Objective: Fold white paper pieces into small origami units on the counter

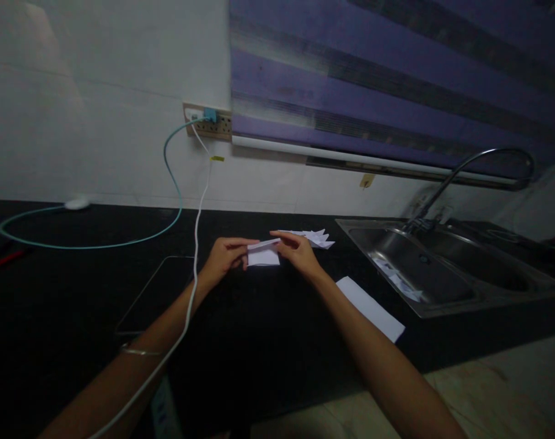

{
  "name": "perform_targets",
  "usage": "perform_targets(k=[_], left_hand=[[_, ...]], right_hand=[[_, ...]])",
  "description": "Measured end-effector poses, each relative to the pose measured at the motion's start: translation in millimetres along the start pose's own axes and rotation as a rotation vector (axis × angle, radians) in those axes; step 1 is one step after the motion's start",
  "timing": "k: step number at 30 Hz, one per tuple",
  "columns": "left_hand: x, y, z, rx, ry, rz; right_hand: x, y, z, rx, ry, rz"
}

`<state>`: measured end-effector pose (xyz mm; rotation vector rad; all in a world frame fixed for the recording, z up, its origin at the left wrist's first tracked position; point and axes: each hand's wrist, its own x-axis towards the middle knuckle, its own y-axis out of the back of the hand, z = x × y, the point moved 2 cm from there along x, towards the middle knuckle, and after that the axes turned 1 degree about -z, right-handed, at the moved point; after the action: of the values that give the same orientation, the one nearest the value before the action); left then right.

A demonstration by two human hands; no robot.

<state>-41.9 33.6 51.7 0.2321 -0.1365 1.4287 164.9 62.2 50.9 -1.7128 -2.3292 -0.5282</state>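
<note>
A small folded white paper (263, 254) lies on the black countertop (259, 341) between my two hands. My left hand (225, 255) pinches its left edge, fingers closed on it. My right hand (296, 249) presses its fingers together on the paper's upper right edge, which is lifted as a flap. Just behind my right hand lie several folded white paper pieces (318, 238). A flat white paper strip (369, 307) rests to the right of my right forearm.
A steel sink (442, 268) with a curved tap (479, 164) sits at right. A white cable (197, 231) and a teal cable (168, 177) run from a wall socket (208, 122); the white one crosses my left forearm. A dark flat tablet (161, 292) lies left.
</note>
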Motion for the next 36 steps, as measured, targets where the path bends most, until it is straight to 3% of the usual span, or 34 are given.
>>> perform_targets(k=[2, 5, 9, 12, 17, 22, 26, 29, 36], left_hand=[[0, 2.4, -1, -0.016, -0.006, 0.037], [1, 2.3, -3, -0.132, 0.051, 0.015], [4, -5.1, -10, -0.342, 0.217, -0.133], [4, -11.4, -16, -0.291, 0.36, -0.264], [-2, -14.7, -11, -0.067, 0.182, -0.297], [-2, -15.3, -9, 0.088, 0.113, -0.206], [1, -15.2, -13, 0.142, 0.084, -0.178], [1, -15.0, -15, 0.193, 0.059, -0.208], [4, -12.6, -25, 0.189, 0.006, -0.219]], right_hand=[[0, -2, 1, 0.05, -0.005, -0.045], [1, -1, 6, 0.058, -0.01, -0.001], [3, 1, 9, 0.038, 0.042, 0.04], [3, 1, 7, 0.03, 0.09, 0.022], [2, 0, 5, -0.008, 0.087, 0.027], [1, -6, 11, 0.158, -0.195, 0.08], [-3, -14, 11, 0.29, -0.336, -0.04], [-5, -16, 9, 0.287, -0.314, -0.1], [-5, -12, 12, 0.281, -0.272, -0.102]])
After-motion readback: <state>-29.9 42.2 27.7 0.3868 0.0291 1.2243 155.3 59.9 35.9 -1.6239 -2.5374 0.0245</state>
